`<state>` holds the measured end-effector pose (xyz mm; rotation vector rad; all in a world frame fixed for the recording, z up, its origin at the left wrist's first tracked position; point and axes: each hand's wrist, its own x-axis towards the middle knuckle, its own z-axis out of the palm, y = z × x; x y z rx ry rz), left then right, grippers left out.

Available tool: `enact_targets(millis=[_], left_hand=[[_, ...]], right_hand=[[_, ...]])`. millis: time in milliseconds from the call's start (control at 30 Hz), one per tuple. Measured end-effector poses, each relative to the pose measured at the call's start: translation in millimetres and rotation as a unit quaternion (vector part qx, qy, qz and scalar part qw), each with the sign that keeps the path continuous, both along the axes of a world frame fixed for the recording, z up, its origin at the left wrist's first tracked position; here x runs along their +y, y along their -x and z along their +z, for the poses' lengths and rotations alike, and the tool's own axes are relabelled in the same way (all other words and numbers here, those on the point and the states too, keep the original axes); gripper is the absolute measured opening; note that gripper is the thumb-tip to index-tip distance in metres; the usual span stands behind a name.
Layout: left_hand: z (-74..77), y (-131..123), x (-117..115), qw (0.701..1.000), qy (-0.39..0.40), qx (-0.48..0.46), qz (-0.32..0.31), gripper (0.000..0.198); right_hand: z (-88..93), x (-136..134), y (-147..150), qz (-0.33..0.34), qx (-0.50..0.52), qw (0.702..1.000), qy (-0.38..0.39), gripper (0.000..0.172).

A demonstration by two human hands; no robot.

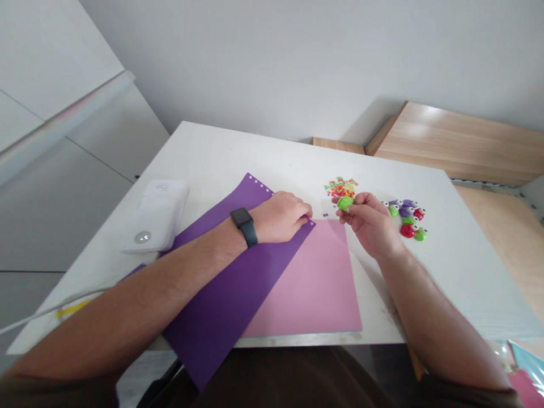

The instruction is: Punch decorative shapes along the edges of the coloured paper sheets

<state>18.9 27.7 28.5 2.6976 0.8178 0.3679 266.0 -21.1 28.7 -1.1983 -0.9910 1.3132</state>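
A long purple sheet (221, 277) lies aslant over a pink sheet (314, 283), with small star-shaped holes along its far edge. My left hand (283, 218), with a dark watch on the wrist, pinches that edge near its right corner. Between the fingers and thumb of my right hand (372, 221) is a green punch (345, 204), held just right of the purple sheet. Right behind it is a pile of small red, green, orange and yellow cut-outs (340, 187). Tiny purple bits (325, 215) lie between my hands.
Several red, green and purple punches with eye-like knobs (408, 231) stand right of my right hand. On the left of the white table (459, 272) are a white box-like device (159, 215), a pale cable and something yellow (74, 309). Wooden furniture (459, 136) stands behind at right.
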Motion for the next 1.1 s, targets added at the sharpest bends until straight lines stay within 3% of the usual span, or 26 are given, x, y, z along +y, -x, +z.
enact_targets(millis=[167, 367, 533, 733, 1100], left_hand=[[-0.4, 0, 0, 1.000, 0.006, -0.002, 0.001, 0.023], [1.1, 0, -1, 1.000, 0.014, 0.002, 0.006, 0.021], [0.0, 1, 0, 1.000, 0.019, -0.002, 0.003, 0.020], [-0.3, 1, 0, 1.000, 0.013, 0.000, 0.004, 0.021], [2.9, -1, -3, 0.999, -0.043, 0.032, 0.004, 0.023]], right_hand=[[-11.7, 1, 1, -0.016, -0.058, 0.998, -0.014, 0.044], [-19.5, -1, 4, 0.057, -0.070, 0.996, 0.014, 0.046], [-23.8, 4, 0, -0.071, -0.179, 0.976, -0.105, 0.041], [-18.3, 4, 2, -0.062, -0.137, 0.983, -0.107, 0.043], [-26.2, 2, 3, -0.048, -0.177, 0.978, -0.100, 0.039]])
